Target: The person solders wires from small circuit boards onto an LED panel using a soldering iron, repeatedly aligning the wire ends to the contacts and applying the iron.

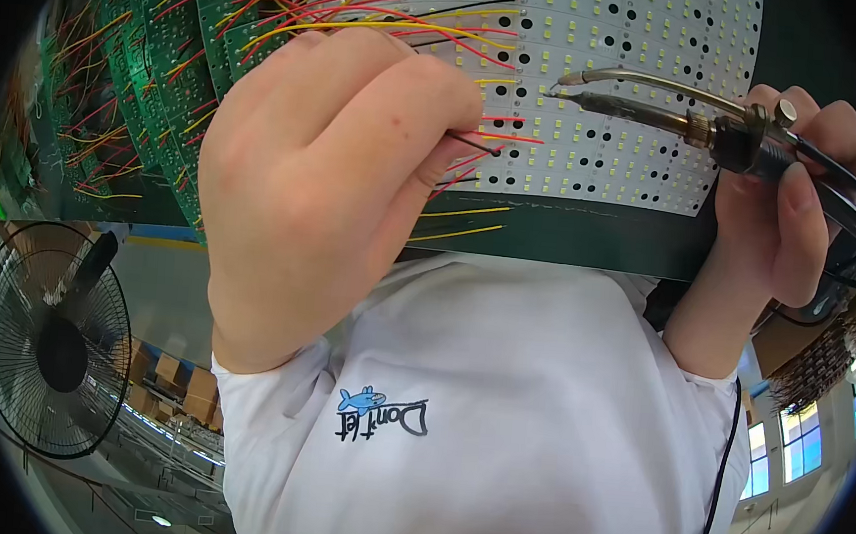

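Wire (471, 143), thin and black with red strands beside it, is pinched at the fingertips of the left hand (324, 190), whose fingers are curled tight together into a near fist; the wire's free end reaches the white board (596, 130) just right of the thumb. That board is the landmark: a pale, matte panel covered in rows of small yellow-white square chips and round black holes, its lower edge bent by the lens.

Right of the wire, over the board's middle, lies the tip of a soldering iron (657, 114): a dark tapered metal point with a thin curved silver tube running just above it, both joined at a brass collar to a black handle. The right hand (790, 203) is clamped around that handle at the board's right edge, fingers wrapped close, thumb along the side. A black cord (850, 197) loops from the handle past the knuckles.

Red, yellow and black wires (366, 15) fan across the board's upper left corner, and two yellow ones (461, 225) trail under its lower edge. Left of the board stand green circuit boards (154, 69), glossy, strung with more coloured wires. Below the board is a white cloth shirt (497, 421) with a small blue fish print and dark lettering. Far left and below stands a round black wire-cage fan (51, 340).
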`<state>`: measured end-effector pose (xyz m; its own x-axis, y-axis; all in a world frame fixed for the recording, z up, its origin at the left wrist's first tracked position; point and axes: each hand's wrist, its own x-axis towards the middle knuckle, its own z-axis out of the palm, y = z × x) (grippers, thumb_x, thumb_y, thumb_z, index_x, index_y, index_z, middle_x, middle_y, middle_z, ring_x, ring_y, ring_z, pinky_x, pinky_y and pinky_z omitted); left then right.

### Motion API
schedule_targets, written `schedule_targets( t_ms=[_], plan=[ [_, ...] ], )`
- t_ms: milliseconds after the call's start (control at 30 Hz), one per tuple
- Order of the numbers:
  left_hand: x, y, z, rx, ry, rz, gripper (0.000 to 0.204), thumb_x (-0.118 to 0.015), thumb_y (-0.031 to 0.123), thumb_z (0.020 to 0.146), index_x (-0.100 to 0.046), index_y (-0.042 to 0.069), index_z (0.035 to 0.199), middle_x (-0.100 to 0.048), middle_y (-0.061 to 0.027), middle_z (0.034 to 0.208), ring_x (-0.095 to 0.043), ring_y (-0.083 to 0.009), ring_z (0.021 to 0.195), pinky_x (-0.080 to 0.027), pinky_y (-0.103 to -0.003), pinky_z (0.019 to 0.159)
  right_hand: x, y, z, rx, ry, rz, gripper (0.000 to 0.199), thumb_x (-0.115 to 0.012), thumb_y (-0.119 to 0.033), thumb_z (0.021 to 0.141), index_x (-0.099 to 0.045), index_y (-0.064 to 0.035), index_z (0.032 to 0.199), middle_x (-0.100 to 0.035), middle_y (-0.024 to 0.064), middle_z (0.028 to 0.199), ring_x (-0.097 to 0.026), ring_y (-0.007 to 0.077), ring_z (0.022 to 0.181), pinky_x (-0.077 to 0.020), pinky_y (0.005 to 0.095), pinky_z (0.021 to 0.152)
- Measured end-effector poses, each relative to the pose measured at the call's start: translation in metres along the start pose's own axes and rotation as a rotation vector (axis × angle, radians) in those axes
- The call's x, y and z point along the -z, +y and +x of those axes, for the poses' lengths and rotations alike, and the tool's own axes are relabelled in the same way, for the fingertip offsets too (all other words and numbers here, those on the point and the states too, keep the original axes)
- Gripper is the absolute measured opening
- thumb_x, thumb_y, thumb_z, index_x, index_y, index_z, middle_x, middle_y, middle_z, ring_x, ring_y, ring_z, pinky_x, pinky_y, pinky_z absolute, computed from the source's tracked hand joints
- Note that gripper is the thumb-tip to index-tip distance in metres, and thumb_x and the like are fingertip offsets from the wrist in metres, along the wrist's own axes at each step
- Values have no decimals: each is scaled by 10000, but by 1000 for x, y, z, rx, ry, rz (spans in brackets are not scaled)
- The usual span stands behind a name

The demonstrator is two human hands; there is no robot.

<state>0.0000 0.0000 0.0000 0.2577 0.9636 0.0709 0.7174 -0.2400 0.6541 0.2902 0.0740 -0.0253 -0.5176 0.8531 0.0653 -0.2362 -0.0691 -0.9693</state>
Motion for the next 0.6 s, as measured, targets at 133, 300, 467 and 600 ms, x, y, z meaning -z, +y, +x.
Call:
schedule_targets(
  t_ms=[133,300,467,600],
  plan=[
    [-3,-6,-3,-83,42,82,154,-730,-58,758,-655,20,869,-626,-80,784,-606,-198,674,-496,-281,566,-8,2,-3,52,19,-44,164,-581,-73,866,-421,-76,905,-493,84,804,-449,144,741,-380,268,648],
    [-2,-2,-5,-47,-11,138,154,-722,-62,763,-652,21,872,-623,-68,780,-599,-179,654,-478,-274,550,-9,0,-6,72,49,-140,170,-591,-93,881,-424,-75,909,-513,79,811,-441,121,691,-370,249,612],
    [0,1,-1,-19,-22,80,161,-709,-70,765,-651,22,883,-625,-62,782,-587,-175,633,-476,-271,552,-10,1,-2,57,-22,-71,178,-600,-93,900,-426,-66,923,-519,82,794,-446,107,686,-375,250,625],
    [-4,2,2,-25,5,78,162,-700,-75,766,-650,23,884,-629,-63,784,-585,-177,631,-475,-273,553,-6,2,0,60,-46,-105,188,-605,-99,904,-421,-64,923,-524,86,791,-450,109,685,-375,258,628]
  ],
)
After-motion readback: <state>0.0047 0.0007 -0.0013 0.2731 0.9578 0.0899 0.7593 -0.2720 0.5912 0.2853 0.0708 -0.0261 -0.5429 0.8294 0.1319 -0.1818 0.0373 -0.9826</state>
